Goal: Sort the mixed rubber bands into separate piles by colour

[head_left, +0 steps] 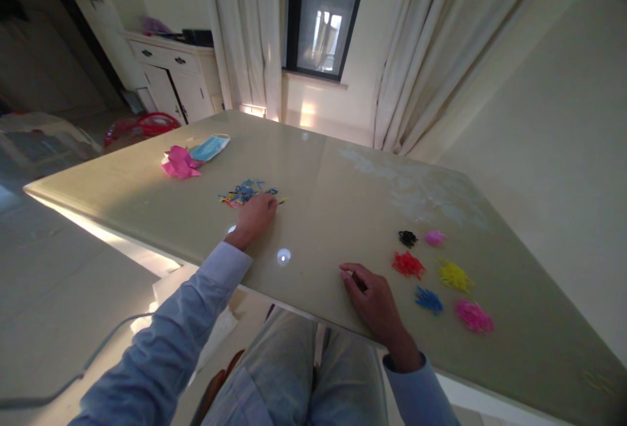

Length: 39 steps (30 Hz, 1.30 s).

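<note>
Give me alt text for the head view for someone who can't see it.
A person's left hand is at a multicoloured pile of small thin strands on a glossy beige table; the right hand is beside six single-coloured piles: black, red, blue, yellow and two pinks. Farther back lie a crumpled pink sheet and a blue face mask.

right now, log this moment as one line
left hand: at mixed-colour pile | right hand: near red pile, grip unclear | black pile, yellow pile: on table
</note>
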{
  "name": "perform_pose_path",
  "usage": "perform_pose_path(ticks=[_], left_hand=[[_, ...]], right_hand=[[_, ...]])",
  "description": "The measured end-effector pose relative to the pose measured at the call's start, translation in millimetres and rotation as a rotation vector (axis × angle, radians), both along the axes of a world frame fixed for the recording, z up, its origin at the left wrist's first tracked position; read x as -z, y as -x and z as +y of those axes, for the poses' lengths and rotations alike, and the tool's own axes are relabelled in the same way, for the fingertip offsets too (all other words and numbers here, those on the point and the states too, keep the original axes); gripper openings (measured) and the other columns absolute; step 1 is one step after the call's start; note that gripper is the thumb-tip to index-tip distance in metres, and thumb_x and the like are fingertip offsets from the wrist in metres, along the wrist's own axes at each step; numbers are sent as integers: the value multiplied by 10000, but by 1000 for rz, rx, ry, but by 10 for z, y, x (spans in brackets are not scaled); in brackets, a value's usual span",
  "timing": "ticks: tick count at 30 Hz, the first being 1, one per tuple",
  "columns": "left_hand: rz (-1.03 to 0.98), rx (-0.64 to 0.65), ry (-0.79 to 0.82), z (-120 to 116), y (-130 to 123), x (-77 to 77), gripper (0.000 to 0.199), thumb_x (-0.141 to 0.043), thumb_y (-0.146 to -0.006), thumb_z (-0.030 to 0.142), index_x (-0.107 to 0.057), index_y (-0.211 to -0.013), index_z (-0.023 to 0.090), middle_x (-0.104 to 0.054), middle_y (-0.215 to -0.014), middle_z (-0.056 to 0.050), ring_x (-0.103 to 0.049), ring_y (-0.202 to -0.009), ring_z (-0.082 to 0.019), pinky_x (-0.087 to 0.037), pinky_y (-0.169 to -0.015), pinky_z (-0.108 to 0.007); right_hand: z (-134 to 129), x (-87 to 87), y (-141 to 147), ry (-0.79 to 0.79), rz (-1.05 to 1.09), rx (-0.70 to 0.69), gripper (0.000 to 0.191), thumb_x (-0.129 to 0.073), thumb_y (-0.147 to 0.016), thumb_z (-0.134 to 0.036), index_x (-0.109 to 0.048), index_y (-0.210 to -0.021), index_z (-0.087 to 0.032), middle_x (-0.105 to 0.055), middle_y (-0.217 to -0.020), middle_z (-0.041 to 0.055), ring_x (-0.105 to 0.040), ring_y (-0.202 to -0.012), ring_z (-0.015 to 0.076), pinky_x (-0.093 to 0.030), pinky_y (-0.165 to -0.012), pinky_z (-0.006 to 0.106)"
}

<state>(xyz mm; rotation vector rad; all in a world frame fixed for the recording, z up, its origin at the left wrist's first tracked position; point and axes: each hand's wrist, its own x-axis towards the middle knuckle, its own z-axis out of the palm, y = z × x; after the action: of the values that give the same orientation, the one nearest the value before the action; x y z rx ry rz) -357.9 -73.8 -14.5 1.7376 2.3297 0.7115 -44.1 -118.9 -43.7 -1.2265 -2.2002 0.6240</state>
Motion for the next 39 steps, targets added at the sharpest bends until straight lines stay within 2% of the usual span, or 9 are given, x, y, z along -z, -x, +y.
perform_pose_path(ticks=[4, 7, 10, 13, 20, 24, 28, 34, 39], left_hand=[[-611, 92, -140, -239, -207, -100, 322, -595, -812, 477, -645, -735, 169, -561, -584, 9, -518, -547, -129, -400, -540, -242], [-1051, 167, -159, -514, -516, -271, 387, -703, -717, 543, -636, -761, 165, -472, -548, 50, -410, -469, -78, -317, -463, -212], [-1213, 242, -160, -759, -869, -447, 351, -714, -749, 499, -666, -822, 160, -473, -541, 48, -392, -478, -68, -298, -459, -201], [-1266, 286, -134, -894, -1169, -542, 337, -719, -754, 485, -682, -831, 159, -488, -531, 41, -398, -486, -72, -304, -456, -203], [-1202, 344, -101, -920, -1559, -574, 383, -697, -748, 528, -712, -847, 158, -512, -539, 26, -422, -499, -85, -352, -470, -216], [-1122, 377, -117, -761, -1675, -581, 348, -684, -754, 507, -706, -803, 163, -521, -544, 26, -428, -497, -88, -360, -467, -214], [-907, 486, -89, -274, -1817, -527, 294, -664, -760, 446, -700, -772, 154, -588, -597, 11, -479, -519, -97, -386, -487, -215], [-313, 721, -119, 601, -2246, -402, 211, -590, -808, 254, -751, -785, 120, -709, -741, -76, -592, -678, -152, -440, -671, -274], [-159, 825, -28, 905, -2592, -257, 220, -560, -807, 181, -767, -768, 117, -715, -734, -89, -580, -651, -151, -433, -689, -287]], right_hand=[[-9, -1, 10, 8, -10, -10, 296, -478, -942, -385, -720, -1015, -229, -705, -672, 23, -624, -571, 175, -434, -573, 269], [-16, -3, 17, 7, -12, -6, 292, -484, -937, -375, -727, -1010, -231, -729, -708, 34, -638, -590, 175, -435, -589, 264], [-22, -11, 23, 16, 2, -11, 271, -499, -930, -337, -731, -1011, -223, -756, -798, 48, -666, -658, 176, -442, -636, 256], [-26, -24, 28, 26, 20, -18, 248, -515, -924, -292, -735, -1012, -218, -766, -862, 46, -667, -688, 167, -434, -670, 248], [-40, -53, 46, 17, -2, -12, 210, -545, -911, -254, -740, -981, -221, -726, -734, 9, -603, -609, 140, -378, -630, 227], [-39, -54, 63, 13, -57, 5, 211, -546, -906, -247, -736, -997, -236, -726, -732, 6, -614, -625, 152, -368, -627, 233], [-34, -43, 74, 20, -78, 3, 223, -553, -902, -239, -736, -1029, -245, -736, -730, 6, -640, -643, 160, -379, -634, 234], [-31, -69, 86, 27, -125, -6, 198, -550, -914, -248, -743, -947, -217, -746, -734, 23, -653, -644, 164, -349, -596, 242], [-16, -43, 88, 18, -183, -4, 157, -583, -880, -217, -732, -855, -175, -758, -767, 64, -660, -667, 177, -319, -580, 253]])
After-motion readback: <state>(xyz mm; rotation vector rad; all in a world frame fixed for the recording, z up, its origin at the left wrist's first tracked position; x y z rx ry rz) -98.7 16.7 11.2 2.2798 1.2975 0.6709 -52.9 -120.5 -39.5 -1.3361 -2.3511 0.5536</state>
